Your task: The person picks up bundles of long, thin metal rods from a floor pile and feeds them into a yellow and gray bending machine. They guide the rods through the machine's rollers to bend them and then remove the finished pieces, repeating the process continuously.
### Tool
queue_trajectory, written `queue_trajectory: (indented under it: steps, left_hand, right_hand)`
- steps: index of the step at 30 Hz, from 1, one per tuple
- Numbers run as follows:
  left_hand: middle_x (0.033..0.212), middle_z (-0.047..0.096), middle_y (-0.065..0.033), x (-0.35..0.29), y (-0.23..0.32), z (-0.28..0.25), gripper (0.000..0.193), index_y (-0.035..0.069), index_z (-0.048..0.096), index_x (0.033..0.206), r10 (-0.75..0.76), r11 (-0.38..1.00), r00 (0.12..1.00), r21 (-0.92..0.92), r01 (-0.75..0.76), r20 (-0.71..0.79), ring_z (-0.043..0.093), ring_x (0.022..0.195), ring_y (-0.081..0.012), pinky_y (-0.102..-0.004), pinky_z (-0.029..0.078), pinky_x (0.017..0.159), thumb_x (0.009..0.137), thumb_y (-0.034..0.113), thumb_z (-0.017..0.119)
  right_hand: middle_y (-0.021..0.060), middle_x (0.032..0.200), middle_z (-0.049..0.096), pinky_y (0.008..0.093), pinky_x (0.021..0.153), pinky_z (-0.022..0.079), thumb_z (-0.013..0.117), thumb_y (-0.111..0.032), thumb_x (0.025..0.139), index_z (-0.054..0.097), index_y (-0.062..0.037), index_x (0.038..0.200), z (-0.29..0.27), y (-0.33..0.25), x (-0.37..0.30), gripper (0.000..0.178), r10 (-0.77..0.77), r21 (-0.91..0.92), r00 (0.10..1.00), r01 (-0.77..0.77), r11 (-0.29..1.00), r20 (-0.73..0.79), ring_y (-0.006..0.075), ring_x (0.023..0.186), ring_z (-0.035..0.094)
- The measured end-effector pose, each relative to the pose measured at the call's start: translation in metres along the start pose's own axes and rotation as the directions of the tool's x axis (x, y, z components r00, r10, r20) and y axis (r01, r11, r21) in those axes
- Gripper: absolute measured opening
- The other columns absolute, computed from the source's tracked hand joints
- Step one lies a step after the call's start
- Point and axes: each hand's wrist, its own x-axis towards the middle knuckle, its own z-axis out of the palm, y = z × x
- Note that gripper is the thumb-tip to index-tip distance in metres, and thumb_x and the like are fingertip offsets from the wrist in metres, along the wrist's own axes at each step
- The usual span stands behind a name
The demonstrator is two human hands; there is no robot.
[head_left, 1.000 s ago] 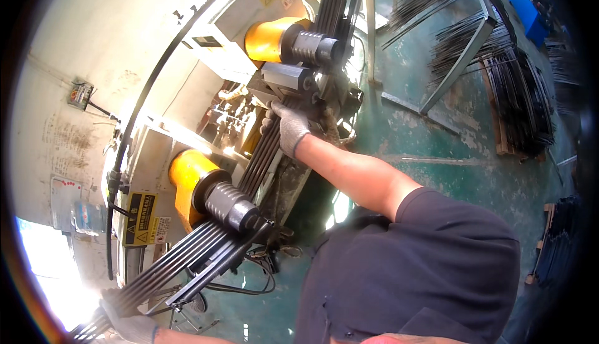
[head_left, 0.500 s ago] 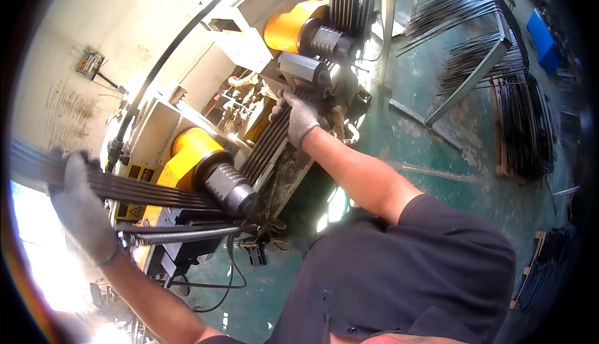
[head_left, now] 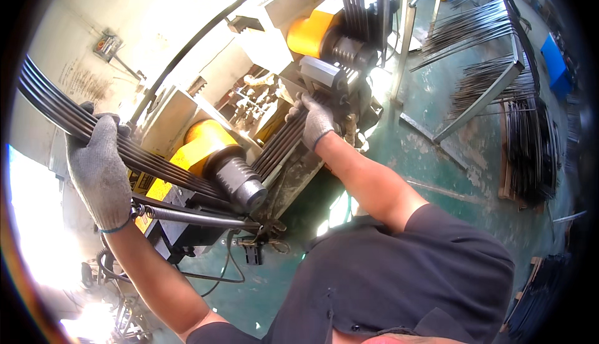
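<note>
Several dark metal rods [head_left: 168, 170] lie side by side and run through a bending machine, bent around its grooved steel roller [head_left: 240, 183] below a yellow housing [head_left: 212, 143]. My left hand [head_left: 100, 166], in a grey knit glove, is closed around the rods on their left stretch, thumb over the top. My right hand [head_left: 317, 121], gloved alike, grips the same bundle's other stretch [head_left: 284, 144], close to a block-shaped steel clamp [head_left: 321, 74]. The fingertips of the right hand are partly hidden behind the rods.
A second yellow bending head [head_left: 312, 34] with rods around it stands farther back. Metal racks [head_left: 486, 97] stacked with thin rods are at the right. A coiled spring [head_left: 193, 215] and cables hang near my left forearm. A small control box [head_left: 107, 45] is on the left panel.
My left hand and the left stretch of rods have risen, and that stretch now slants more steeply. The right hand keeps its grip near the clamp. The whole view has shifted slightly.
</note>
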Motion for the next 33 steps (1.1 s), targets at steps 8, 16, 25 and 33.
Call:
queue_trajectory:
  steps: [8, 16, 25, 33]
  left_hand:
    - [0.086, 0.066, -0.0094, 0.001, -0.007, -0.002, 0.044, -0.002, 0.058, 0.123, 0.034, 0.999, 0.999, 0.03, -0.034, -0.021, 0.063, 0.08, -0.014, -0.0268, 0.049, 0.078, 0.085, 0.021, 0.062]
    - [0.088, 0.066, -0.009, 0.002, -0.008, -0.005, 0.047, -0.002, 0.059, 0.121, 0.043, 0.997, 0.999, 0.068, -0.043, -0.003, 0.062, 0.083, -0.015, -0.0276, 0.046, 0.082, 0.084, 0.027, 0.062]
    - [0.089, 0.068, -0.0124, 0.002, -0.014, -0.007, 0.046, -0.001, 0.058, 0.122, 0.074, 0.99, 0.997, 0.122, -0.075, 0.009, 0.067, 0.083, -0.0188, -0.0325, 0.052, 0.078, 0.088, 0.031, 0.06]
    - [0.087, 0.067, -0.0118, 0.001, -0.008, -0.006, 0.045, -0.002, 0.058, 0.122, 0.046, 0.994, 0.999, 0.104, -0.046, 0.009, 0.066, 0.083, -0.0186, -0.0313, 0.051, 0.078, 0.088, 0.029, 0.06]
  right_hand:
    - [0.0036, 0.067, 0.053, 0.0352, 0.056, 0.048, 0.057, -0.019, 0.097, 0.057, -0.0032, 0.095, -0.001, -0.001, 0.002, 0.016, 0.052, 0.043, 0.999, -0.053, 0.998, 0.014, 0.019, 0.056, 0.053]
    - [0.0036, 0.066, 0.05, 0.037, 0.053, 0.046, 0.057, -0.017, 0.097, 0.056, -0.0037, 0.093, 0.001, -0.002, 0.002, 0.014, 0.045, 0.074, 0.999, -0.047, 0.996, 0.026, 0.0195, 0.053, 0.049]
    - [0.0037, 0.068, 0.05, 0.0373, 0.058, 0.047, 0.055, -0.019, 0.098, 0.057, -0.0026, 0.097, 0.003, -0.004, -0.004, 0.017, 0.039, 0.05, 0.999, -0.04, 0.998, 0.03, 0.0192, 0.057, 0.049]
    - [0.0036, 0.067, 0.049, 0.0373, 0.058, 0.046, 0.056, -0.018, 0.097, 0.058, -0.0029, 0.095, 0.003, -0.004, -0.006, 0.015, 0.037, 0.048, 0.999, -0.038, 0.998, 0.029, 0.0192, 0.056, 0.049]
